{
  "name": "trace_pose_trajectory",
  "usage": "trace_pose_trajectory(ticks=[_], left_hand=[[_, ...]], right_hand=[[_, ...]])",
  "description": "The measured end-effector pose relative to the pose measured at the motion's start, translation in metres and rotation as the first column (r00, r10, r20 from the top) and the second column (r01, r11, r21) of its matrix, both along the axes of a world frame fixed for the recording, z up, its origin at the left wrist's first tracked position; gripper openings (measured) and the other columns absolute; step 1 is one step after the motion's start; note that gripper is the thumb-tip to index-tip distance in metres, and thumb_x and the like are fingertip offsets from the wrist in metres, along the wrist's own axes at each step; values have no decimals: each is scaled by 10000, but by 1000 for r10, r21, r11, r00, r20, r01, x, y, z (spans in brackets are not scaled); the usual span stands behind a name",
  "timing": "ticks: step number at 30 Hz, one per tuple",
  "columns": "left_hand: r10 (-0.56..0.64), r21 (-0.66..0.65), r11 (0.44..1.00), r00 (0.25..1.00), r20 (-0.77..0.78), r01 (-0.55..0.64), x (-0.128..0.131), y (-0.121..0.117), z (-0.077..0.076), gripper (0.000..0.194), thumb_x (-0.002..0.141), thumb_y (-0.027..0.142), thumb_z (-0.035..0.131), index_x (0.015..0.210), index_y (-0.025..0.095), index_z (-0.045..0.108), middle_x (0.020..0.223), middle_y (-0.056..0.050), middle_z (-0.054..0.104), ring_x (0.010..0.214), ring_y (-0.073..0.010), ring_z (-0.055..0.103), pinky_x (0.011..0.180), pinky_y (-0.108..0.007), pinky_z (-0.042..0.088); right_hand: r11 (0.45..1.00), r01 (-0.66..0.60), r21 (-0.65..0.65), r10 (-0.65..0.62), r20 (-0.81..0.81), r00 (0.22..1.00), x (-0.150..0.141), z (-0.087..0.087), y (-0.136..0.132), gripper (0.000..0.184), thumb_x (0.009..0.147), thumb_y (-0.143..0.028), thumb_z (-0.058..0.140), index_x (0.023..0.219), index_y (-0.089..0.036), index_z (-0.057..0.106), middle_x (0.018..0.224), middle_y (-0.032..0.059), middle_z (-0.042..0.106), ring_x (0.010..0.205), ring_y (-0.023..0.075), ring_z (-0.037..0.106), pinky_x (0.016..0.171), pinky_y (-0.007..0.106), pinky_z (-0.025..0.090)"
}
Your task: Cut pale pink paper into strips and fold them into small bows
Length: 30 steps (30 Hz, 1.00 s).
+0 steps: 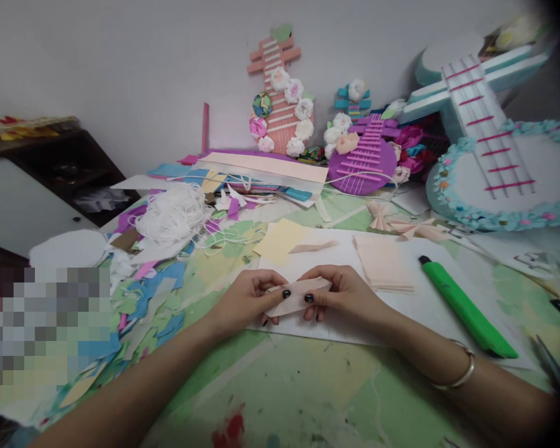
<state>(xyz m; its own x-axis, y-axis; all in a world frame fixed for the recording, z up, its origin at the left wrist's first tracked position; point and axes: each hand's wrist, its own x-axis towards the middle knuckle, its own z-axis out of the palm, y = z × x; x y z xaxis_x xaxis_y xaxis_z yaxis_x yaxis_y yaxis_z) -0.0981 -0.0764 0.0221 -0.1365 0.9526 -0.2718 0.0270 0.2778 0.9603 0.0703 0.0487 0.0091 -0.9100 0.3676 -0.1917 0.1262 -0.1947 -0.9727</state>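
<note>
Paper strip (295, 296), pale peach and a bit long, sits between my two hands in the head view, just above the white sheet (415, 305) on the green table (308, 386). My left hand (247, 297) pinches the left end with thumb and fingers pressed together on it. My right hand (345, 294) pinches the right end the same way. Both thumbs with dark nails lie on top of the strip, close to each other near its middle.

I think I am folding or creasing the strip. To do it well, I should keep both ends even, hold the edges lined up, and press the fold flat with my thumbs, slow and firm, so the paper does not tear or go crooked.

Just to the right of my right hand lies a small stack of peach paper (385, 264). A green cutter (466, 308) lies further right on the sheet. A yellow square (280, 241) lies behind my hands. A pile of white string (172, 214) sits off to the left, with blue and green scraps (154, 305) near it. Paper guitars with flowers (280, 106) lean on the wall at the back.
</note>
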Motion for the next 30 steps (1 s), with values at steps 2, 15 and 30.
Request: trace_pose_trajectory(ticks=[2, 15, 30], left_hand=[[6, -3, 1000, 1000, -13, -6, 0, 0, -1, 226, 809, 353, 650, 861, 135, 617, 589, 33, 574, 402, -51, 527, 344, -116, 364], [-29, 40, 999, 997, -68, 31, 2, -2, -1, 211, 805, 309, 650, 875, 111, 630, 556, 32, 579, 399, -46, 507, 370, -116, 397], [30, 189, 977, 943, 331, -98, -2, -2, -9, 169, 775, 223, 689, 916, 135, 717, 686, -70, 713, 474, -108, 621, 395, -142, 415]], right_hand=[[1000, -11, -22, 10, -20, 1000, 0, 0, 1, 268, 793, -274, 675, 997, -108, 626, 657, 63, 716, 585, 136, 670, 563, 236, 523], [1000, 21, -1, -21, 8, 1000, 0, -3, -2, 168, 784, -260, 674, 854, -112, 638, 652, 79, 722, 568, 140, 675, 549, 228, 532], [982, -10, -190, -21, -159, 987, 5, -6, 8, 149, 773, -136, 634, 906, -124, 701, 645, 83, 720, 594, 144, 680, 584, 228, 520]])
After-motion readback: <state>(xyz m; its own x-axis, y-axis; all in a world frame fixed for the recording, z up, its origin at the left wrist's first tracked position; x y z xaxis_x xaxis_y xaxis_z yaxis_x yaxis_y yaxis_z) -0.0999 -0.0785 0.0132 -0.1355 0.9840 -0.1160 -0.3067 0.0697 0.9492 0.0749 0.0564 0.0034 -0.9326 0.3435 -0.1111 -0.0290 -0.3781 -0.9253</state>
